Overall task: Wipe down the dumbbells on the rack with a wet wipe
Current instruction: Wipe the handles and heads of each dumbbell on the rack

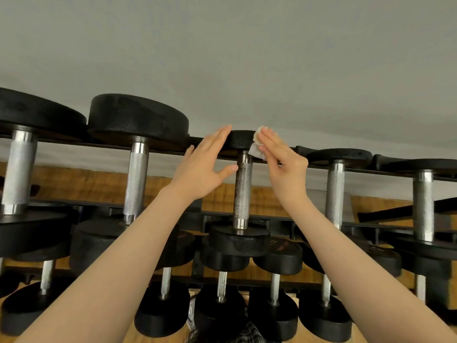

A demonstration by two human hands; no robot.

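I have both bare forearms stretched up and away from me, converging on one small dumbbell (242, 186) in the middle of the rack's (277, 163) upper row. It lies across the rails with its knurled handle running near to far and its far head (241, 139) up against the grey wall (222, 45).

My left hand (202, 167) is flat and angled to the right, fingers straight and held together, their tips against the left side of that far head. The thumb sticks out to the right, its tip just beside the handle; whether it touches the metal I cannot tell.

My right hand (279, 157) comes in from the right, tilted left, fingers nearly straight and together. They press a crumpled white wet wipe (257, 144) onto the right edge of the same head. The wipe is bunched above the fingertips and a flap hangs below them, near the top of the handle. The thumb is tucked behind the palm, so I cannot see how it lies.

Larger dumbbells (137, 120) sit to the left on the same row, smaller ones (336, 157) to the right. A lower row of dumbbells (222, 305) lies nearer to me, over a wooden floor (173, 186).
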